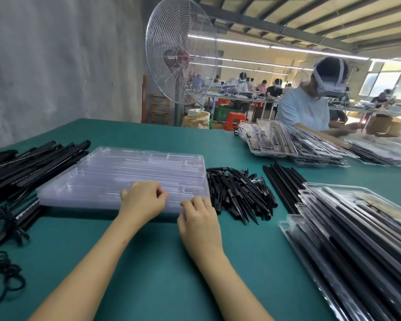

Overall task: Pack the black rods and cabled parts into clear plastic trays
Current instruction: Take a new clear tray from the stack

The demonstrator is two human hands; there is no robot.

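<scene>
A stack of empty clear plastic trays (pixel 116 174) lies on the green table in front of me. My left hand (pixel 142 200) rests on the stack's near edge with its fingers curled, thumb and fingertip pinched at the top tray. My right hand (pixel 198 218) touches the stack's near right corner with bent fingers. A heap of short black pointed rods (pixel 241 193) lies just right of the trays. Long black rods (pixel 285 181) lie beyond that. Long black cabled parts (pixel 28 161) are piled at the left.
Filled clear trays (pixel 357 232) are stacked at the near right, and more filled trays (pixel 294 144) at the far right. Loose black cable bundles (pixel 5 267) lie at the left edge. A person sits working at the far right. A standing fan (pixel 181 54) is behind the table.
</scene>
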